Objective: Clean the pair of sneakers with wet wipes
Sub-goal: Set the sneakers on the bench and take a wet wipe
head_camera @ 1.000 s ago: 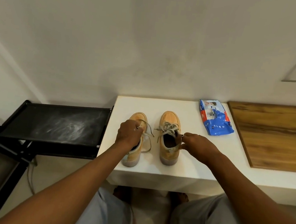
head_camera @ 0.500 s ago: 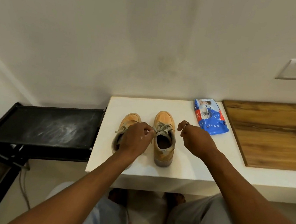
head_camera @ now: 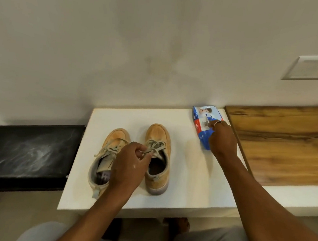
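Looking down from head height, a white table stands against a pale wall. A wooden board adjoins the table's right edge, and a black shelf with dusty smears sits lower, beside its left edge.

Two tan sneakers stand side by side near the table's front left part, toes toward the wall. The left sneaker lies close to the left edge; the right sneaker is just beside it, nearer the table's middle. Both have grey laces, loosely undone.

A blue wet wipes pack lies flat at the table's back right corner, touching the board's edge.

The left hand hovers over the gap between the sneakers, fingers curled, pinching the right sneaker's laces. The right hand, wearing a ring, covers the pack's near end, fingertips at its middle flap; whether they pinch the flap or only touch it cannot be told.
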### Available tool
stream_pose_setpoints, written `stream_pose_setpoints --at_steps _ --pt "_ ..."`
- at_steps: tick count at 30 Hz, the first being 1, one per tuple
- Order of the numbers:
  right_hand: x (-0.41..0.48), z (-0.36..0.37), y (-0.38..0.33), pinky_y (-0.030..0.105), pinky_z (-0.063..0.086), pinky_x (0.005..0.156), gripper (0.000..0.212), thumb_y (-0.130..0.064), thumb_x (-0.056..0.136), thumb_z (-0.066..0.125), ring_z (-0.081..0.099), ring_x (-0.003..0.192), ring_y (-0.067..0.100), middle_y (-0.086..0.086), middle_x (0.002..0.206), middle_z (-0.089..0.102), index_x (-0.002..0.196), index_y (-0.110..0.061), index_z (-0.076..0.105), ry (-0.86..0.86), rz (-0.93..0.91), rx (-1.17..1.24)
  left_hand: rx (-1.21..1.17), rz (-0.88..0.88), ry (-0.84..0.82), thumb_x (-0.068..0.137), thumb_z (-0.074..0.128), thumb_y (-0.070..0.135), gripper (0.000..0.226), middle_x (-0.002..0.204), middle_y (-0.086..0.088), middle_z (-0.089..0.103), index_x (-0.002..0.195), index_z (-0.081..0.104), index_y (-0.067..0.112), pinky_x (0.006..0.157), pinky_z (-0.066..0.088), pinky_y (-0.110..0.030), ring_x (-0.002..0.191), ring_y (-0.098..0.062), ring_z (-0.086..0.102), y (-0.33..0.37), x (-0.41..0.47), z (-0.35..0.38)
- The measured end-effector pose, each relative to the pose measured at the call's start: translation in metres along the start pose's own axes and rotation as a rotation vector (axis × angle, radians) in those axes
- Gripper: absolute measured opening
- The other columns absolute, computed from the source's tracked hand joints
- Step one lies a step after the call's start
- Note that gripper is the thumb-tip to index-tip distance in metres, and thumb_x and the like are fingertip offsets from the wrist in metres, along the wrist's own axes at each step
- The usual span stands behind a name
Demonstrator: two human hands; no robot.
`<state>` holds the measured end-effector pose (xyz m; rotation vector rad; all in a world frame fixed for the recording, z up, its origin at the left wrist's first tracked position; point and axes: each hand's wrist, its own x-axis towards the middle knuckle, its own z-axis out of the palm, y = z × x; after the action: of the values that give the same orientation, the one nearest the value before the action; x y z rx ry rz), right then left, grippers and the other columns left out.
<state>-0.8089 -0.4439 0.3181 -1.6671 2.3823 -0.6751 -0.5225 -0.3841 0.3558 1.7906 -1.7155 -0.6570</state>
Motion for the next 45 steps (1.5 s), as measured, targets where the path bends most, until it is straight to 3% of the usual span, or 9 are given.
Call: stream_pose_setpoints --at_steps 4,8,11,16,24,31,38,42,45 --pt "0.024 0.014 0.011 0.028 0.049 0.077 0.041 -0.012 0.09 0.065 0.06 0.104 0.02 0.01 0.122 0.06 0.131 -0.013 0.056 -0.014 0.058 0.099 0.012 0.04 -0.016 0.084 0.068 0.037 0.017 0.085 0.014 0.062 0.099 0.062 0.031 0.058 0.042 -0.016 0.079 -0.004 0.06 -0.008 0.006 0.006" --pt "0.047 0.03 0.014 0.036 0.056 0.082 0.036 -0.016 0.093 0.063 0.064 0.099 0.018 0.005 0.116 0.064 0.128 -0.015 0.056 -0.039 0.095 0.183 0.054 0.097 -0.031 0.084 0.068 0.036 0.02 0.086 0.014 0.06 0.103 0.062 0.032 0.063 0.051 -0.022 0.079 -0.002 0.059 -0.009 0.01 0.007" --pt "0.058 0.039 0.02 0.037 0.056 0.079 0.034 -0.012 0.093 0.06 0.065 0.095 0.019 0.008 0.112 0.067 0.126 -0.016 0.059 -0.072 0.103 0.126 0.054 0.123 -0.026 0.083 0.069 0.032 0.022 0.082 0.014 0.056 0.104 0.063 0.031 0.059 0.048 -0.019 0.074 -0.001 0.057 -0.008 0.01 0.005" --pt "0.072 0.05 0.029 0.029 0.047 0.062 0.017 -0.023 0.095 0.059 0.062 0.078 0.016 0.008 0.1 0.069 0.11 -0.017 0.064 -0.065 0.155 0.098 0.078 0.161 -0.018 0.085 0.068 0.029 0.018 0.091 0.014 0.057 0.102 0.062 0.03 0.057 0.041 -0.014 0.077 -0.002 0.055 -0.001 0.011 0.006" --pt "0.076 0.059 0.035 0.03 0.049 0.065 0.015 -0.025 0.093 0.063 0.059 0.079 0.014 0.003 0.096 0.067 0.103 -0.015 0.063 0.007 0.17 0.15 0.082 0.173 -0.037 0.085 0.069 0.027 0.019 0.087 0.015 0.055 0.103 0.063 0.029 0.054 0.039 -0.012 0.073 -0.005 0.056 0.001 0.009 0.009" --pt "0.081 0.067 0.033 0.024 0.055 0.069 0.027 -0.031 0.088 0.071 0.065 0.085 0.012 -0.001 0.1 0.067 0.107 -0.015 0.062 0.012 0.271 0.471 0.058 0.171 -0.047 0.084 0.07 0.026 0.018 0.075 0.022 0.041 0.101 0.064 0.03 0.052 0.029 -0.008 0.064 0.004 0.047 -0.001 0.009 0.004" --pt "0.079 0.076 0.029 0.034 0.055 0.083 0.007 -0.026 0.092 0.066 0.064 0.091 0.014 -0.001 0.098 0.067 0.094 -0.022 0.06 0.023 0.206 0.368 0.054 0.179 -0.059 0.084 0.071 0.027 0.019 0.075 0.02 0.04 0.102 0.064 0.03 0.052 0.032 -0.011 0.065 -0.001 0.046 -0.001 0.01 0.004" --pt "0.076 0.077 0.028 0.037 0.054 0.089 0.008 -0.016 0.095 0.059 0.061 0.098 0.015 0.001 0.106 0.063 0.098 -0.022 0.055 0.008 0.19 0.382 0.044 0.194 -0.048 0.084 0.07 0.025 0.02 0.077 0.021 0.041 0.102 0.063 0.029 0.054 0.034 -0.011 0.067 0.0 0.048 -0.001 0.009 0.003" --pt "0.074 0.073 0.028 0.028 0.054 0.079 0.01 -0.01 0.097 0.053 0.058 0.098 0.012 0.001 0.109 0.06 0.105 -0.016 0.054 0.004 0.165 0.385 0.022 0.219 -0.025 0.085 0.069 0.022 0.017 0.072 0.017 0.045 0.101 0.065 0.026 0.052 0.042 -0.014 0.064 -0.002 0.051 0.001 0.009 0.002"
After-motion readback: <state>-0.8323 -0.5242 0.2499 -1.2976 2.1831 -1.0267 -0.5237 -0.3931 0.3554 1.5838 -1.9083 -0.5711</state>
